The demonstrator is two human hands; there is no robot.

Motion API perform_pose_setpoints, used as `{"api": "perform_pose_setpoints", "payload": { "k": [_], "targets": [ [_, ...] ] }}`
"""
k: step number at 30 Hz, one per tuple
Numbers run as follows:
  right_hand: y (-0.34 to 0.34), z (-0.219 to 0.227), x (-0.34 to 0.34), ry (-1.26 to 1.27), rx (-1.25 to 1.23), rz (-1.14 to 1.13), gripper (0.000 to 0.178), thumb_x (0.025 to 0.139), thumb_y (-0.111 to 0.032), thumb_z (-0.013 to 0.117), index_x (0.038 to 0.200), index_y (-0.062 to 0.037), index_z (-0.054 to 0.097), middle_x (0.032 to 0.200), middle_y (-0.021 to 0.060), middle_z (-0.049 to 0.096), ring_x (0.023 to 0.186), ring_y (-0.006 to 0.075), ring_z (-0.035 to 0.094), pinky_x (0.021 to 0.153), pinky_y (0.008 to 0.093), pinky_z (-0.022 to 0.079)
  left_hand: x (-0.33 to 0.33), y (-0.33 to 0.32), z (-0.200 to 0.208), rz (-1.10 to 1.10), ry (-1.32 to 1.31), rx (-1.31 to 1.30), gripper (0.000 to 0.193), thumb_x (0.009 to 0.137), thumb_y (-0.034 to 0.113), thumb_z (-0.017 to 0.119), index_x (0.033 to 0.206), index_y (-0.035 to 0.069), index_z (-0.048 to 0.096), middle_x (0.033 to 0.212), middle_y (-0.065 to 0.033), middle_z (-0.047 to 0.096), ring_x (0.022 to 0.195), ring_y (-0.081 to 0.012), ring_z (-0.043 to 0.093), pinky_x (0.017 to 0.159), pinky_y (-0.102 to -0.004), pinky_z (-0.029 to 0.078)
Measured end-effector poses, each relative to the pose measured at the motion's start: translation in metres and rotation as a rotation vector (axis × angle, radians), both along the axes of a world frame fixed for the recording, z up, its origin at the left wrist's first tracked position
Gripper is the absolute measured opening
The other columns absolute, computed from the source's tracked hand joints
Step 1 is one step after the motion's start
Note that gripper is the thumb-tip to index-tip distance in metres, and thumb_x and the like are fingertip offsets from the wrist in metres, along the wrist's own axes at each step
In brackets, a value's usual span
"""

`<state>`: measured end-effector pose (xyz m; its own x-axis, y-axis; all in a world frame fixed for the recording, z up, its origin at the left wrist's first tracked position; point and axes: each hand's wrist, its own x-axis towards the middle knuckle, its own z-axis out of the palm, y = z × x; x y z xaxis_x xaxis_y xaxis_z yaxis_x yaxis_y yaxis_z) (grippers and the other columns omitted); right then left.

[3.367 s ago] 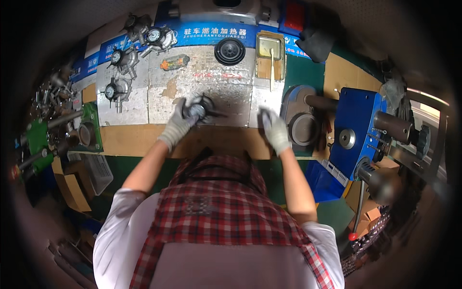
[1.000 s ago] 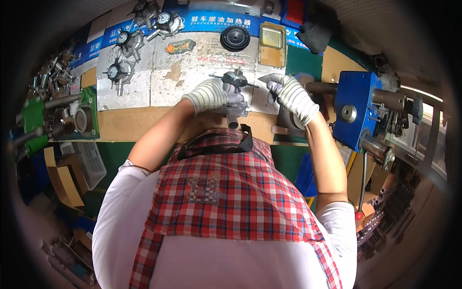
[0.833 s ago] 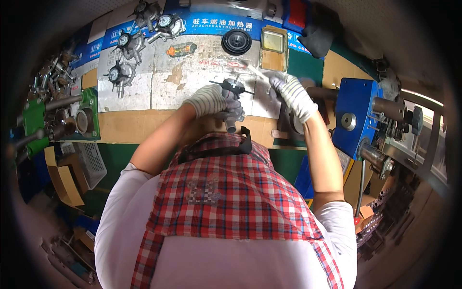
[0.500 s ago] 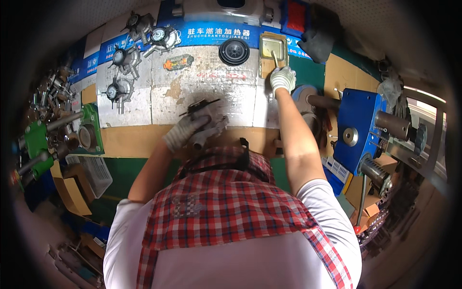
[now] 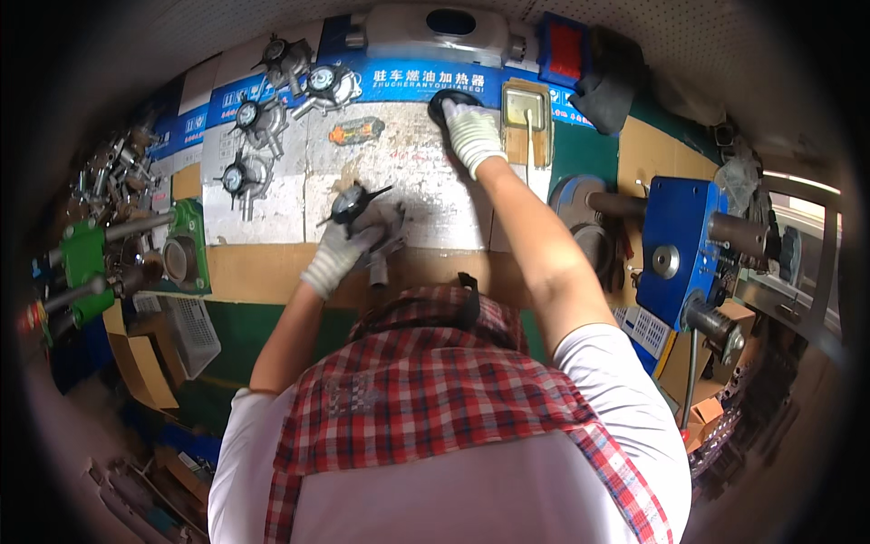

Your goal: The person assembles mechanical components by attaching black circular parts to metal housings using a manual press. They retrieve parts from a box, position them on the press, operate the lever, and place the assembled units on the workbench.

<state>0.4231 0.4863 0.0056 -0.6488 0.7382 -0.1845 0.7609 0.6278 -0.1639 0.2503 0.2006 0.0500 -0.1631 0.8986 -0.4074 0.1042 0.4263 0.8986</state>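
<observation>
My gloved left hand (image 5: 337,257) grips a grey cast-metal pump-like housing (image 5: 388,227) at the front of the worktop. A black round piece with thin arms sits on the housing, and a pipe stub points toward me. My gloved right hand (image 5: 474,138) reaches over a black round ribbed cover (image 5: 442,102) and closes on it; the glove hides much of the cover and the fingertips. Just right of that hand, a brush (image 5: 531,136) lies with its tip in a shallow tray (image 5: 546,102) of yellowish paste.
Several similar housings (image 5: 259,122) stand at the left back. An orange-and-grey tool (image 5: 356,131) lies mid-table. A green fixture (image 5: 188,245) borders the left, a blue machine (image 5: 671,249) the right. At the back are a metal canister (image 5: 390,32) and a red-lined blue bin (image 5: 564,50).
My right hand has let go of the brush and moved left onto the black cover. The housing in my left hand has turned, its black piece now facing up more.
</observation>
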Motion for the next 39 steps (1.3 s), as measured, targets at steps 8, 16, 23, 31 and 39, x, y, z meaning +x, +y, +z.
{"api": "perform_pose_setpoints", "payload": {
  "k": [8, 16, 23, 31, 39],
  "targets": [
    [-0.116, 0.147, 0.093, 1.483, -0.728, -0.412, 0.040, 0.102, -0.026, 0.052, 0.135, -0.0027, 0.052, 0.131, 0.0135, 0.061, 0.122, 0.0240, 0.059, 0.106, 0.0344, 0.047, 0.067, 0.042, 0.056, -0.107, 0.993, 0.261, 0.068, 0.057, 0.040, 0.086, 0.115, 0.010, 0.068, 0.126, -0.0175, 0.060, 0.116, -0.0371, 0.054, 0.101, -0.0449, 0.045],
    [-0.187, 0.179, 0.167, 1.069, -0.564, -0.465, 0.057, 0.100, -0.049, 0.055, 0.126, 0.0012, 0.053, 0.113, 0.0242, 0.066, 0.107, 0.0362, 0.065, 0.093, 0.0416, 0.050, 0.166, 0.059, 0.071, -0.157, 0.795, 0.712, 0.047, 0.069, 0.035, 0.078, 0.105, 0.006, 0.067, 0.097, -0.0175, 0.068, 0.091, -0.0383, 0.064, 0.081, -0.0445, 0.052],
    [-0.199, 0.151, 0.243, 0.947, -0.449, -0.608, 0.060, 0.101, -0.054, 0.048, 0.120, 0.0018, 0.060, 0.106, 0.0268, 0.068, 0.104, 0.0436, 0.064, 0.091, 0.0444, 0.049, 0.247, 0.061, 0.046, -0.286, 0.672, 0.714, 0.045, 0.069, 0.036, 0.078, 0.102, 0.007, 0.068, 0.093, -0.0158, 0.068, 0.087, -0.0368, 0.065, 0.077, -0.0429, 0.052],
    [-0.145, 0.077, 0.372, -0.545, -0.181, -0.037, 0.101, 0.079, -0.070, 0.066, 0.146, 0.0001, 0.038, 0.146, 0.0199, 0.044, 0.134, 0.0359, 0.043, 0.114, 0.0478, 0.035, 0.354, 0.076, -0.025, -0.820, 0.431, -0.053, 0.052, 0.071, 0.051, 0.081, 0.091, 0.004, 0.072, 0.083, -0.0191, 0.072, 0.075, -0.0359, 0.066, 0.075, -0.0411, 0.053],
    [-0.108, 0.021, 0.406, -0.193, -0.022, -0.430, 0.073, 0.086, -0.039, 0.062, 0.142, 0.0031, 0.043, 0.145, 0.0201, 0.049, 0.131, 0.0356, 0.050, 0.108, 0.0454, 0.040, 0.396, 0.132, -0.070, -0.498, 0.833, 0.653, 0.062, 0.067, 0.047, 0.078, 0.114, 0.008, 0.066, 0.118, -0.0175, 0.067, 0.113, -0.0369, 0.059, 0.098, -0.0432, 0.047]
  ]
}}
